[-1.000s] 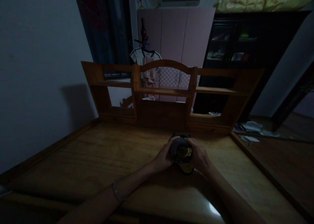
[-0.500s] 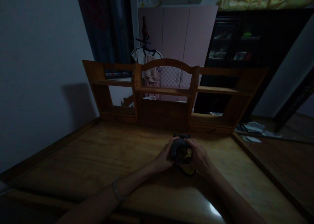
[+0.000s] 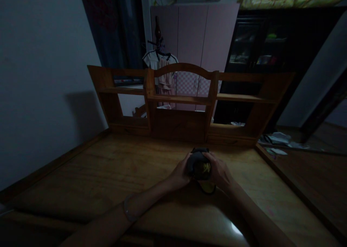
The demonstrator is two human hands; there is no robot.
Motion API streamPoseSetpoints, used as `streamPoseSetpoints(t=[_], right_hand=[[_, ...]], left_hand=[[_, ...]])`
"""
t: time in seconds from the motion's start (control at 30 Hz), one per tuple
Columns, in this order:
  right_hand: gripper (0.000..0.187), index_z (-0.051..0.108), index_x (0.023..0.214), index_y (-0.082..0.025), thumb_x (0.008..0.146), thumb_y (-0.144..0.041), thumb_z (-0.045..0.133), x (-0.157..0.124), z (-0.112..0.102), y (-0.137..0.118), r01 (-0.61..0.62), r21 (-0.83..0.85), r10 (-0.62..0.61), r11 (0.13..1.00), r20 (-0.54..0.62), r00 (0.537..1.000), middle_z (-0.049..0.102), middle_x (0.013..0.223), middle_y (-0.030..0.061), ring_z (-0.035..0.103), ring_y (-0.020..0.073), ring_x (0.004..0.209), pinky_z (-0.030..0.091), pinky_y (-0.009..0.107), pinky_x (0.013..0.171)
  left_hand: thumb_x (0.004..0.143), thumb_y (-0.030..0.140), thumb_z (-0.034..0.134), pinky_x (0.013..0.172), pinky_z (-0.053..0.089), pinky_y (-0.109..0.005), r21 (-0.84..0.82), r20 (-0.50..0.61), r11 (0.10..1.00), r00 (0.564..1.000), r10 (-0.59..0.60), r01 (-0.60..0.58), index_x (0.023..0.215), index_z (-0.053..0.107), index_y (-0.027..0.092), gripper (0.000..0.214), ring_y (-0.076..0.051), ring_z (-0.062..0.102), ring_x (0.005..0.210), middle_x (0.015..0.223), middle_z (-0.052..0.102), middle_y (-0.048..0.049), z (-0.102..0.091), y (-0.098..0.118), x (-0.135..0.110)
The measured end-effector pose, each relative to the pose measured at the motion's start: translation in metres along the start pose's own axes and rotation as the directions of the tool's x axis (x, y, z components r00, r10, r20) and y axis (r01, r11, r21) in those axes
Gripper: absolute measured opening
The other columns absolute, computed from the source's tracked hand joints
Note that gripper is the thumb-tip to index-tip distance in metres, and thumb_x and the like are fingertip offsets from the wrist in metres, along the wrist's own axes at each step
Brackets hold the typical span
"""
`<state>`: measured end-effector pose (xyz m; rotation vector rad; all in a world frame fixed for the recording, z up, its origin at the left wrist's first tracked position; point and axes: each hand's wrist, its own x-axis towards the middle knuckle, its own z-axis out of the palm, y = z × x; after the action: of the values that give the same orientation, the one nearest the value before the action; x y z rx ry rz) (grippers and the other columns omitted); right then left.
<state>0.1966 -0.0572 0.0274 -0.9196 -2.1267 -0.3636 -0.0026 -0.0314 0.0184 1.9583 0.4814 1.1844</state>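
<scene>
A small dark rounded object with yellow showing inside (image 3: 199, 166) sits on the wooden desk (image 3: 114, 174), a little past its middle. My left hand (image 3: 180, 174) is curled round its left side and my right hand (image 3: 219, 173) round its right side. Both hands press against it, fingers wrapped over the top. What the object is stays unclear in the dim light. A thin bracelet circles my left wrist.
A wooden shelf unit (image 3: 187, 102) stands along the desk's back edge. The wall is close on the left. Behind are a pink wardrobe (image 3: 195, 37), hanging clothes (image 3: 161, 68) and a dark cabinet (image 3: 260, 52). Papers lie on the floor (image 3: 279, 140) at right.
The hands and the object hold nearly still on the desk; the view has shifted slightly.
</scene>
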Motion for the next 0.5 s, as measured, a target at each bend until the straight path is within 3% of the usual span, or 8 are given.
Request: streamPoseSetpoints(t=[0.17,0.37,0.5], right_hand=[[0.083,0.029,0.137,-0.015,0.074,-0.042,0.074,-0.004,0.001,0.001,0.054,-0.057,-0.055,0.997,-0.009,0.998,0.057,0.117,0.0213,0.065,0.0329,0.096,0.057,0.042,0.072],[0.09,0.027,0.137,-0.015,0.07,-0.049,0.076,0.004,-0.003,-0.007,0.009,0.02,-0.008,1.0,-0.014,1.0,0.057,0.118,0.0209,0.065,0.0327,0.096,0.057,0.042,0.073],[0.089,0.029,0.136,-0.015,0.068,-0.048,0.077,0.008,-0.003,-0.007,-0.001,-0.026,0.0,1.0,-0.023,1.0,0.057,0.118,0.021,0.064,0.0333,0.098,0.057,0.043,0.075]], left_hand=[[0.067,0.009,0.067,0.093,0.046,-0.034,0.047,0.005,0.999,1.0,-0.002,0.002,0.122,0.051,0.017,0.058,-0.025,0.058,0.107,0.12,0.06,-0.0089,0.0,-0.003,0.0],[0.075,0.013,0.061,0.089,0.048,-0.034,0.117,-0.026,0.993,0.999,-0.026,0.029,0.118,0.058,0.017,0.043,-0.023,0.061,0.099,0.112,0.065,-0.007,-0.004,0.006,0.002],[0.073,0.017,0.065,0.086,0.05,-0.034,0.078,-0.043,0.992,0.994,-0.099,0.102,0.115,0.061,0.016,0.043,-0.023,0.062,0.096,0.109,0.067,-0.0073,-0.003,-0.003,0.002]])
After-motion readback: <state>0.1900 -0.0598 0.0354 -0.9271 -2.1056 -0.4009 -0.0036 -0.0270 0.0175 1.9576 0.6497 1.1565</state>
